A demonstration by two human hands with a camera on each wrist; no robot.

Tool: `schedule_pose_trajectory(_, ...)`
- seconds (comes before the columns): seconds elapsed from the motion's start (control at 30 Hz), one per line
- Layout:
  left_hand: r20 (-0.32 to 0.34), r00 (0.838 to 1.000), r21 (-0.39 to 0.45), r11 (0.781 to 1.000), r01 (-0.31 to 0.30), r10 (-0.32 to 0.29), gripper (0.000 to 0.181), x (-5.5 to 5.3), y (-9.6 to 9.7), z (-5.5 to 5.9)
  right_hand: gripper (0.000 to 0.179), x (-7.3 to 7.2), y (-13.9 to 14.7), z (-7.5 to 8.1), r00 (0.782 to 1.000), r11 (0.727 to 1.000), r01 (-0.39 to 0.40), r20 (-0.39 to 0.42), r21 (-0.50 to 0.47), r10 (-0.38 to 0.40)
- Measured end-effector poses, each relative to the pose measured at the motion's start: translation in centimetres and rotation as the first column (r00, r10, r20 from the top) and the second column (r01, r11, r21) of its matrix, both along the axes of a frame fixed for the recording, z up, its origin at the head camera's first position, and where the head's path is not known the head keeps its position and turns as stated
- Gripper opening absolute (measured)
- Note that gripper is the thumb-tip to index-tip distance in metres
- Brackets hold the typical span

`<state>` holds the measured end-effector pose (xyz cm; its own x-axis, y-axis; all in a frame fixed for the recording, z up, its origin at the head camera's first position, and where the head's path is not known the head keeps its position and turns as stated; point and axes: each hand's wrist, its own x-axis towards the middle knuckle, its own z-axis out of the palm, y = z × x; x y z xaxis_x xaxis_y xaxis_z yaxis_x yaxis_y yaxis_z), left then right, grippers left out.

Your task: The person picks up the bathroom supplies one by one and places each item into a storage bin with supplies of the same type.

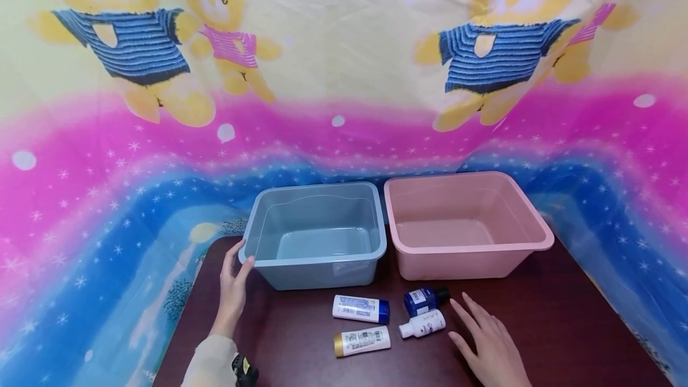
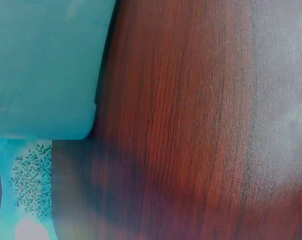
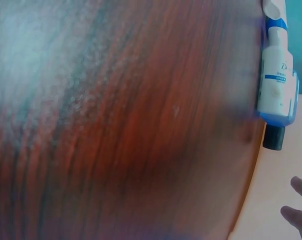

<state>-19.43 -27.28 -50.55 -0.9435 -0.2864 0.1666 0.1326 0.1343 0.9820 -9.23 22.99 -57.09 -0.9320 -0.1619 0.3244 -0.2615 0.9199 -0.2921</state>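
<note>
My left hand [image 1: 233,285] is at the left front corner of a blue-grey plastic basin [image 1: 322,273], thumb at the front of the rim and fingers along its side. In the left wrist view, the basin [image 2: 41,75] fills the upper left, and one finger shows at the edge. My right hand [image 1: 490,342] has its fingers spread and holds nothing. Just left of it lie a dark blue bottle [image 1: 421,301] with a black cap and a small white bottle [image 1: 424,323]. Further left are a white tube with a blue cap [image 1: 357,309] and one with a gold cap [image 1: 365,340].
A pink basin [image 1: 457,264] stands right of the blue-grey one at the back of the dark wood table [image 1: 301,351]. Behind and around the table hangs a cloth [image 1: 333,76] printed with bears.
</note>
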Motion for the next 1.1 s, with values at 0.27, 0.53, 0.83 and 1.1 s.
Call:
schedule_pose_trajectory(0.27, 0.0, 1.0, -0.021, 1.0, -0.017, 0.017, 0.047, 0.3, 0.1, 0.4, 0.066, -0.3, -0.4, 0.2, 0.998, 0.999, -0.052, -0.022, 0.0, 0.052)
schedule_pose_trajectory(0.53, -0.007, 1.0, -0.063, 0.998, 0.002, -0.003, 0.048, 1.2, 0.9, 2.0, 0.065, -0.3, -0.8, 0.3, 0.989, 0.994, -0.108, -0.103, 0.009, 0.108)
schedule_pose_trajectory(0.83, -0.06, 0.998, -0.038, 0.999, -0.028, 0.025, 0.046, -0.4, 0.0, -1.3, 0.06, -0.6, -1.7, 0.4, 0.968, 0.981, -0.194, -0.16, 0.02, 0.194)
schedule_pose_trajectory(1.1, -0.068, 0.997, -0.016, 0.999, -0.029, 0.028, 0.046, -0.3, 0.0, -1.1, 0.061, -0.6, -2.7, 0.2, 0.968, 0.978, -0.207, -0.141, 0.029, 0.209)
